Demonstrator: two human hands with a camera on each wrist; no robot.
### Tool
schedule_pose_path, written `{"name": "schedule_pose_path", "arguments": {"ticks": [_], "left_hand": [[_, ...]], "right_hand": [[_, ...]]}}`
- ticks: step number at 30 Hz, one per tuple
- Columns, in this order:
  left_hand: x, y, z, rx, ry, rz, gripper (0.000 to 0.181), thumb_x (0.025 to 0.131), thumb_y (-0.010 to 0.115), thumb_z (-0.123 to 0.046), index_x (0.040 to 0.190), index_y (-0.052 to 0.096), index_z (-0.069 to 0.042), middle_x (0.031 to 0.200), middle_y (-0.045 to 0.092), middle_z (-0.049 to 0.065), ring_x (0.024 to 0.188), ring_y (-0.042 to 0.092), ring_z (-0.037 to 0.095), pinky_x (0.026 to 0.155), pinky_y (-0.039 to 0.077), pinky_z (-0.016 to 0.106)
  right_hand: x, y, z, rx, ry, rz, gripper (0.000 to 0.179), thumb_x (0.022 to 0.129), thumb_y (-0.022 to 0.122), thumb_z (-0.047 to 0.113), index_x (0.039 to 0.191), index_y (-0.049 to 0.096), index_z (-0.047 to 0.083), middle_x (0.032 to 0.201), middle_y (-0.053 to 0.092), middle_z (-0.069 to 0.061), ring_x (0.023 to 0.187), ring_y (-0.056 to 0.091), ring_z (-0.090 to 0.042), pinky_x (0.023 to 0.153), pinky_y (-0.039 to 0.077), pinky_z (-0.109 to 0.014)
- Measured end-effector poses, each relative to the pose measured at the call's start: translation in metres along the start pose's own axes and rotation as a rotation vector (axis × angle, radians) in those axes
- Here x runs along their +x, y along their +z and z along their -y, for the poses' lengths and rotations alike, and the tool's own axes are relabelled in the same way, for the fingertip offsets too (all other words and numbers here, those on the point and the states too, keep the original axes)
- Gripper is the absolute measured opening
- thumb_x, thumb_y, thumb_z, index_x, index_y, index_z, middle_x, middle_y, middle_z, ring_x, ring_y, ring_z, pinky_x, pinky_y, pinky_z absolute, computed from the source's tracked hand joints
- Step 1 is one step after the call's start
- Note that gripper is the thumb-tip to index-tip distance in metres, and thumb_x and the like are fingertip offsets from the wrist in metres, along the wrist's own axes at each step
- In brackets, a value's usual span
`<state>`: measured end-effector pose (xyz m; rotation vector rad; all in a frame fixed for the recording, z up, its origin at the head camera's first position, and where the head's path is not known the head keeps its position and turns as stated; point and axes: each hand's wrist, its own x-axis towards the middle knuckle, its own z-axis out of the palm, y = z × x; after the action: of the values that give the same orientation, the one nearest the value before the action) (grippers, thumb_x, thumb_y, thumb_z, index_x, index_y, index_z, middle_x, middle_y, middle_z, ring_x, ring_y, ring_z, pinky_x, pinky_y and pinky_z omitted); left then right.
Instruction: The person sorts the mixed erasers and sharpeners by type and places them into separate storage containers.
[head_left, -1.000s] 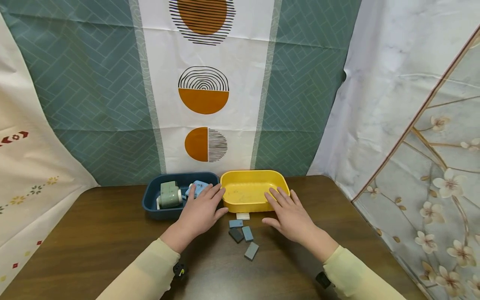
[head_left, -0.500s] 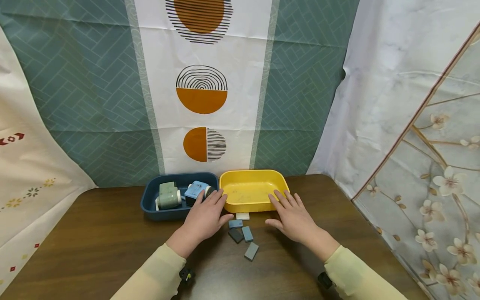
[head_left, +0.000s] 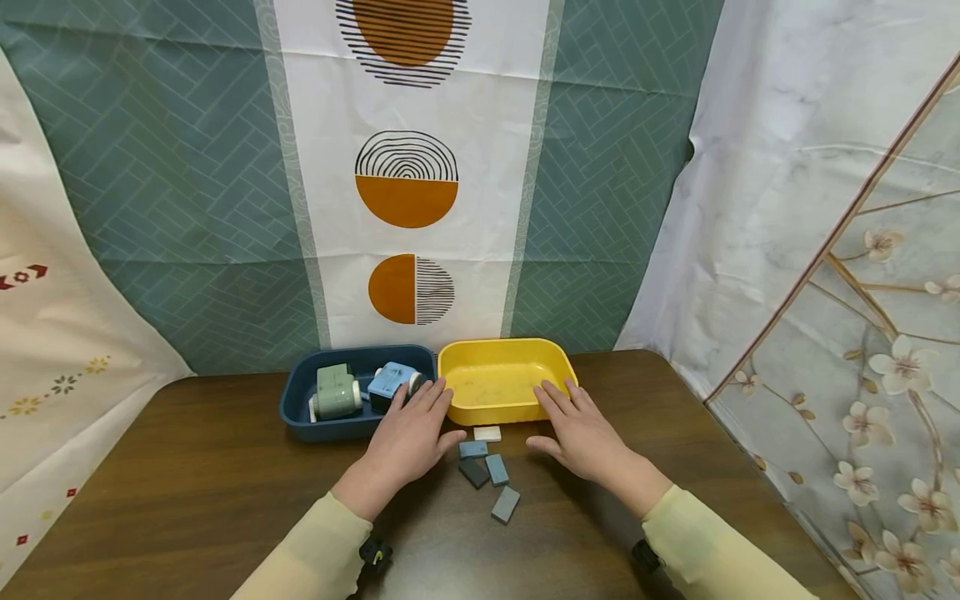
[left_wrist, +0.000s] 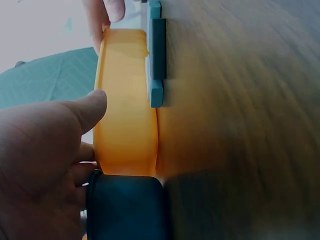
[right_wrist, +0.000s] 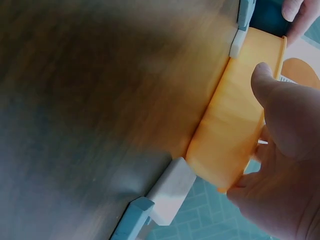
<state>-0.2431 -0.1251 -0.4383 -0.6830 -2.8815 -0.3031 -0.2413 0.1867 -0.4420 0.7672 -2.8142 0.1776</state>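
Observation:
My left hand (head_left: 408, 429) reaches over the front right end of the dark blue tray (head_left: 330, 427), its fingers straight and its fingertips at the left rim of the yellow tray (head_left: 487, 414). My right hand (head_left: 585, 433) lies with straight, spread fingers over the yellow tray's front right rim. In the wrist views, thumbs show in front of the yellow tray's wall and other fingers lie behind its rim. The blue tray holds a green bottle-like item (head_left: 335, 400) and a light blue box-shaped item (head_left: 392, 383), partly covered by the left hand.
Several small flat blocks lie on the wooden table (head_left: 187, 475) in front of the yellow tray: a white block (head_left: 487, 433), a dark block (head_left: 474, 473), a grey block (head_left: 506, 505) and blue ones. A patterned cloth (head_left: 420, 275) hangs behind the trays.
My left hand has drawn back and slightly right, uncovering more of the light blue item. My right hand has barely moved; the trays and blocks stay in place.

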Motion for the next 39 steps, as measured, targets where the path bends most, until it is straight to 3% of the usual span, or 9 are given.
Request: {"name": "schedule_pose_path", "arguments": {"ticks": [10, 15, 27, 39], "left_hand": [[-0.002, 0.003, 0.016, -0.041, 0.050, -0.012, 0.078, 0.107, 0.072, -0.050, 0.164, 0.050, -0.002, 0.175, 0.039, 0.016, 0.162, 0.036, 0.034, 0.135, 0.015, 0.060], [-0.003, 0.001, 0.022, -0.033, 0.046, -0.004, 0.078, 0.107, 0.071, -0.050, 0.165, 0.049, -0.002, 0.176, 0.038, 0.016, 0.163, 0.035, 0.035, 0.135, 0.015, 0.060], [-0.004, 0.003, 0.027, -0.022, 0.051, -0.001, 0.081, 0.107, 0.071, -0.052, 0.166, 0.048, -0.002, 0.178, 0.033, 0.018, 0.164, 0.033, 0.035, 0.135, 0.015, 0.059], [-0.003, 0.005, 0.028, -0.026, 0.052, -0.009, 0.081, 0.106, 0.072, -0.052, 0.166, 0.048, -0.002, 0.177, 0.035, 0.018, 0.164, 0.032, 0.035, 0.134, 0.014, 0.060]], "right_hand": [[0.008, 0.001, 0.002, 0.018, 0.012, 0.030, 0.086, 0.106, 0.072, 0.051, 0.167, 0.042, -0.003, 0.170, 0.044, -0.024, 0.159, 0.030, -0.057, 0.129, 0.027, -0.066], [0.013, 0.002, 0.006, 0.016, 0.015, 0.050, 0.087, 0.107, 0.070, 0.051, 0.168, 0.041, -0.003, 0.171, 0.043, -0.023, 0.160, 0.028, -0.056, 0.131, 0.025, -0.064], [0.015, -0.005, 0.006, 0.042, 0.006, 0.089, 0.087, 0.107, 0.071, 0.050, 0.168, 0.039, -0.003, 0.174, 0.037, -0.024, 0.161, 0.027, -0.055, 0.130, 0.026, -0.065], [0.005, -0.013, -0.002, -0.052, -0.007, 0.013, 0.086, 0.106, 0.073, 0.049, 0.168, 0.041, 0.000, 0.174, 0.038, -0.022, 0.164, 0.024, -0.050, 0.129, 0.022, -0.071]]}}
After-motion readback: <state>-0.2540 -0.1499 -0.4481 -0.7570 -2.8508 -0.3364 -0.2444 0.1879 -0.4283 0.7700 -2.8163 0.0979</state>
